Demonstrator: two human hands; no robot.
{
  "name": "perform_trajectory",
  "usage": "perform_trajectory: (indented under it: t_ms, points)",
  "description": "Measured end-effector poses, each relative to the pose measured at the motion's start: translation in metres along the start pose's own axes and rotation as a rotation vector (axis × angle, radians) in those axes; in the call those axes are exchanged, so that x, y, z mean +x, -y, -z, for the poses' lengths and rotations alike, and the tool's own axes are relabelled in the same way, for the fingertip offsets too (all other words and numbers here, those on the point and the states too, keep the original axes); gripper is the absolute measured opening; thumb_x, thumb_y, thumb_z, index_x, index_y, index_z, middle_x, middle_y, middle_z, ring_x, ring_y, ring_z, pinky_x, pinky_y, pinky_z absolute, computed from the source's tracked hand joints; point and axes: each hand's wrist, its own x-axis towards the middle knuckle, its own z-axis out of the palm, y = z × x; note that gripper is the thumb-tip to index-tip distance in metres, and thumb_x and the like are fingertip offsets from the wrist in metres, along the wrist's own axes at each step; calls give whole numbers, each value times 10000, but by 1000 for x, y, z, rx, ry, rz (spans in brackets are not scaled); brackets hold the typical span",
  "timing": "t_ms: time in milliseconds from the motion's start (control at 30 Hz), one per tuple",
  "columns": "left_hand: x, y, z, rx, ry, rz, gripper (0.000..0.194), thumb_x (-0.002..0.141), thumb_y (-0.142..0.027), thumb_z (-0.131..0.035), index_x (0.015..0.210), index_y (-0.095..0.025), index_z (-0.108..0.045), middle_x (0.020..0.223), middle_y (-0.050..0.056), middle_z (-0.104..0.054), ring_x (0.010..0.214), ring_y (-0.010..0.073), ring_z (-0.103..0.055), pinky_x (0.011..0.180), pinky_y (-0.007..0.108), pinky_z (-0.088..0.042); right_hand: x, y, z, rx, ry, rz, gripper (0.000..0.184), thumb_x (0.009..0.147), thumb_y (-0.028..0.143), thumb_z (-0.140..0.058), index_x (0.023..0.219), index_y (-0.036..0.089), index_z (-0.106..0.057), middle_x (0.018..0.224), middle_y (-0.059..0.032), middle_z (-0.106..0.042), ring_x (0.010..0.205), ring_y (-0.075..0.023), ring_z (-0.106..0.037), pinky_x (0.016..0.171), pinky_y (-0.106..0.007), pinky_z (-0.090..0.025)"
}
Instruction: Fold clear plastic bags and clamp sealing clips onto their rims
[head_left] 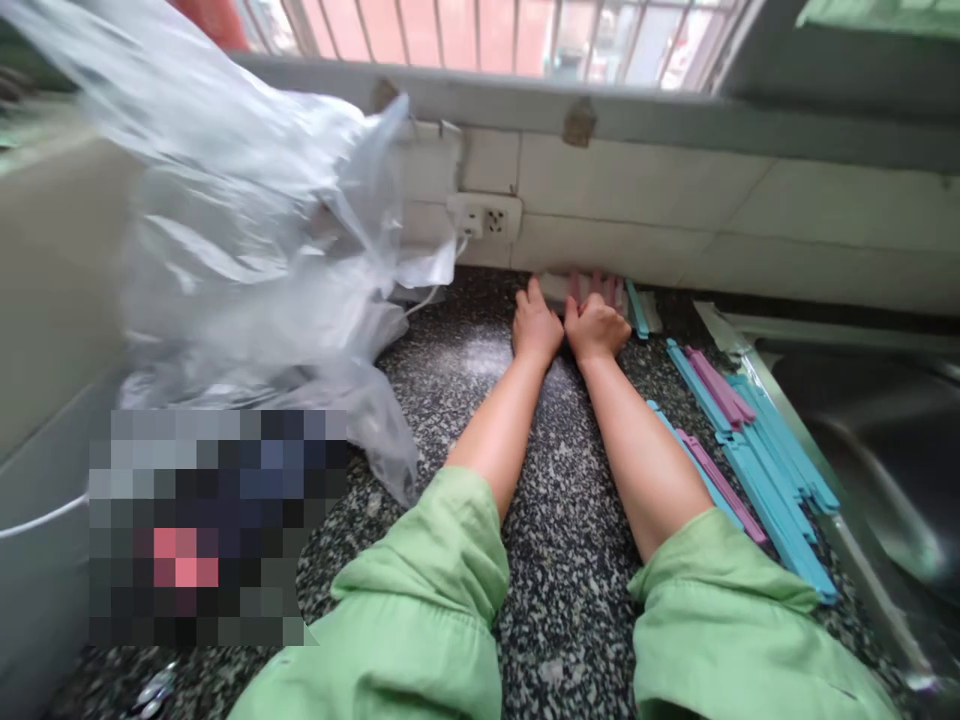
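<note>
Resting near the tabletop's [562, 570] back edge, left hand [537, 330] and right hand [598, 328] are sitting curled; cannot tell whether either grip is clamping anything. Pink clips [596, 284] are lying just beyond the right hand, loose clips [776, 520] beside the sink [892, 440]: work is looking partway. Plastic bag [262, 240] is bunching leftward on speckled stone; barred window [480, 38] is standing beyond.

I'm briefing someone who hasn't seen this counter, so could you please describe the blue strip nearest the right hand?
Follow the speckled counter back to the tiled wall. The blue strip lies there, just right of the right hand. Unlike the blue strips by the sink, it lies close to the wall, beside pink strips.
</note>
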Motion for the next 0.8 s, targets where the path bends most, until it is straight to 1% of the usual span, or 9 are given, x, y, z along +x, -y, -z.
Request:
perform_trajectory:
  t_ms: [67,133,233,367,500,633,733,800]
  points:
    - [-9,1,6,50,23,-31,525,801,-115,-440,1314,-97,-333,1159,186,-487,1071,266,-533,884,320,-412,-3,3,4,-41,23,16,408,896,394,-326,1023,110,-590,898,-208,-674,862,-308,-654,710,-395,-466]
    - [-21,2,14,136,49,-78,477,827,-100,-397,1301,-104,-352,1164,185,-490,1065,254,-529,879,320,-411,-8,5,8,-106,74,68,400,903,346,-310,1054,95,-582,931,-229,-668,878,-297,-655,715,-381,-465]
    - [-41,3,27,281,91,-126,377,884,-139,-323,1249,-90,-404,1153,196,-492,1045,250,-523,849,326,-420,-21,7,11,-129,120,148,347,884,307,-368,1024,93,-603,918,-232,-673,869,-290,-660,707,-360,-462]
    - [-67,2,40,327,117,-172,311,914,-232,-300,1104,-90,-501,1107,198,-511,1020,264,-517,841,358,-421,-50,5,19,-137,155,217,320,877,274,-379,1010,95,-609,891,-225,-679,851,-291,-664,675,-336,-450]
    - [-96,6,54,331,157,-245,266,911,-200,-301,992,-118,-540,1075,181,-528,1011,258,-512,838,372,-425,-88,-2,33,-129,188,312,323,892,263,-343,974,121,-621,872,-191,-689,832,-276,-665,639,-296,-418]
    - [-138,17,76,323,230,-366,219,891,-155,-345,970,-150,-549,1031,129,-547,969,217,-528,810,326,-445,-125,-15,46,-94,213,405,279,871,259,-386,895,132,-633,859,-162,-693,790,-251,-660,601,-268,-366]
    - [-178,30,96,308,274,-471,243,880,-144,-361,1057,-157,-525,989,96,-557,932,186,-544,816,295,-456,-149,-25,53,-46,232,450,254,850,276,-420,824,142,-634,821,-136,-695,744,-230,-648,579,-261,-327]
    - [-203,39,109,279,290,-571,281,861,-123,-368,1108,-125,-499,982,108,-553,920,191,-545,828,312,-465,-162,-28,56,-6,247,469,260,841,314,-439,769,153,-630,778,-111,-693,709,-208,-634,569,-254,-308]
